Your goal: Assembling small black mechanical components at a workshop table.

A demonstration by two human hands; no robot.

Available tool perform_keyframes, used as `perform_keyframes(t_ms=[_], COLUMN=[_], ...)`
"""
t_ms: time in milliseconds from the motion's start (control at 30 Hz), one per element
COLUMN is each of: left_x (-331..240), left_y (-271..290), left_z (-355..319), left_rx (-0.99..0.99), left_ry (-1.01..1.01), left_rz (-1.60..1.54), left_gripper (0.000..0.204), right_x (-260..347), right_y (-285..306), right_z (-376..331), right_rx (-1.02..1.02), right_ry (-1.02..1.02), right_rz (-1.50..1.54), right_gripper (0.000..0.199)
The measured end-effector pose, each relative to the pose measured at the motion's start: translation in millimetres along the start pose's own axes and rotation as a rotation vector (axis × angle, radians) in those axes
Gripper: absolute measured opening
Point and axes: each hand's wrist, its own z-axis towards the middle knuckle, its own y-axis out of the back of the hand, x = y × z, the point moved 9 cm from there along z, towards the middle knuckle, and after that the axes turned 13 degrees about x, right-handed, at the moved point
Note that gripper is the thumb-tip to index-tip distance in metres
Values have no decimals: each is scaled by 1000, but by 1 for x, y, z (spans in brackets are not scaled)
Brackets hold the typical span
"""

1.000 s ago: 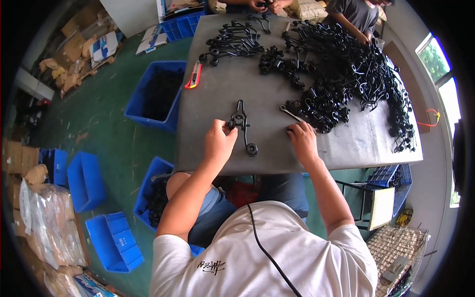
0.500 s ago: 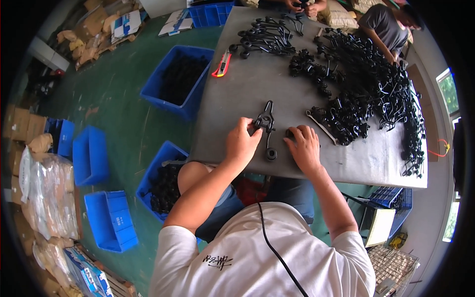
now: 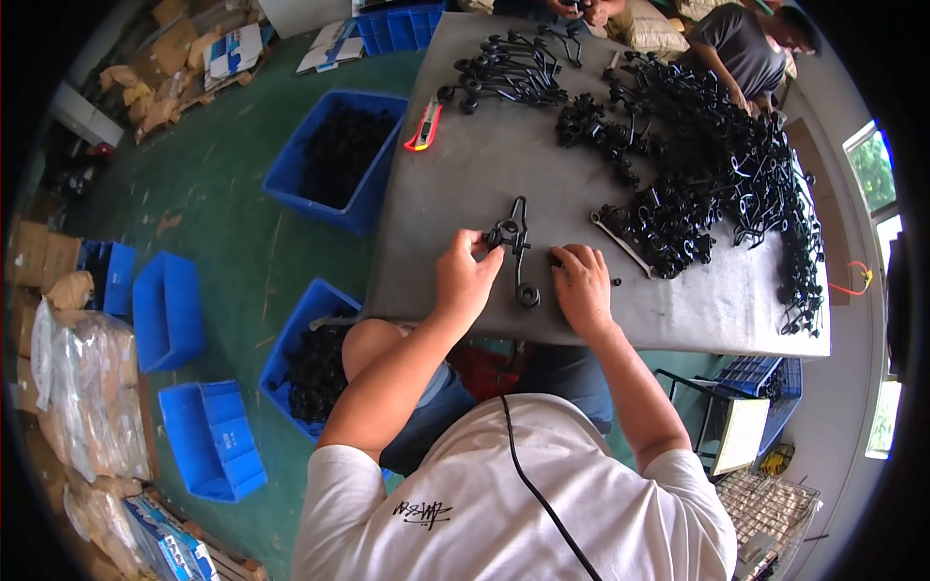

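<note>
Between both hands' grips, black clip (image 3: 516, 254)

Green concrete floor (image 3: 223, 242), scuffed. Grey surface (image 3: 484, 126) at centre. Blue plastic bins (image 3: 208, 441) on floor, left. Cardboard boxes (image 3: 39, 257) and clear bags (image 3: 82, 378) along left edge. Daylit windows (image 3: 877, 169) on right wall.
</note>
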Motion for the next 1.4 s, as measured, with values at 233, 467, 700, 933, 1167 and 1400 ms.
perform_keyframes(t_ms=[233, 467, 700, 933, 1167, 1400], left_x=[9, 12, 15, 13, 15, 8], left_y=[-10, -24, -21, -27, -29, -35], left_z=[-3, -7, -8, -6, -8, -10], left_rx=[146, 218, 217, 239, 249, 255], left_ry=[210, 288, 296, 243, 221, 228], left_rz=[-250, -531, -576, -593, -519, -484], left_gripper=[27, 27, 28, 28, 29, 27], right_x=[-5, 28, 31, -82, -96, -21], right_y=[2, 15, 20, 47, 33, 23], right_z=[3, 19, 17, -65, -57, -12], right_rx=[-9, 14, 44, -199, 31, 36], right_ry=[-15, 51, 13, -365, -294, -82], right_rz=[399, 783, 755, 56, 160, 703], right_gripper=[32, 27, 29, 27, 23, 16])
